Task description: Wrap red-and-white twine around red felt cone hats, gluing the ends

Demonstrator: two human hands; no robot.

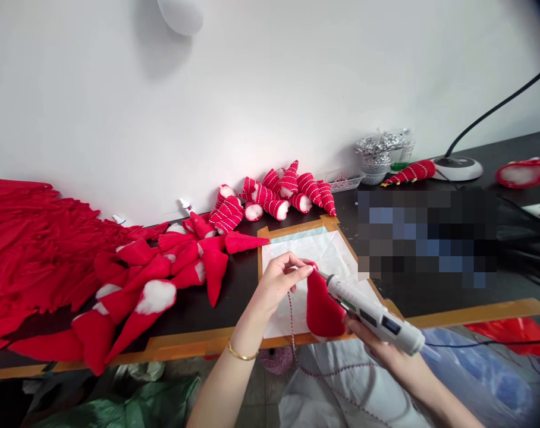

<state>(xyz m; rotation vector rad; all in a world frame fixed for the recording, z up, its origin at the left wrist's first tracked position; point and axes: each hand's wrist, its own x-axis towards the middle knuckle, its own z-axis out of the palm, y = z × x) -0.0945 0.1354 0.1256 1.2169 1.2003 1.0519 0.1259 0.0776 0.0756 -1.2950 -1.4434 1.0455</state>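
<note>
My left hand [284,274] pinches a red-and-white twisted cord [292,315] at the narrow tip of a red stuffed felt cone [322,306]. The cord hangs from these fingers past the table's front edge. In my right hand [379,346] is a white glue gun [377,315] with a small dark display, its nozzle pointing at the cone's tip. Whether the nozzle touches the felt I cannot tell. The cone is tip up over a white sheet [279,309] taped to the table. Some of my right fingers are hidden behind the gun.
Plain stuffed red cones [136,297] and a heap of red felt [51,244] lie to the left. Cord-wrapped cones [270,199] stand against the wall. A cord ball [275,359] is below the edge. A lamp base [460,168] stands back right; the gun's cable [484,343] runs right.
</note>
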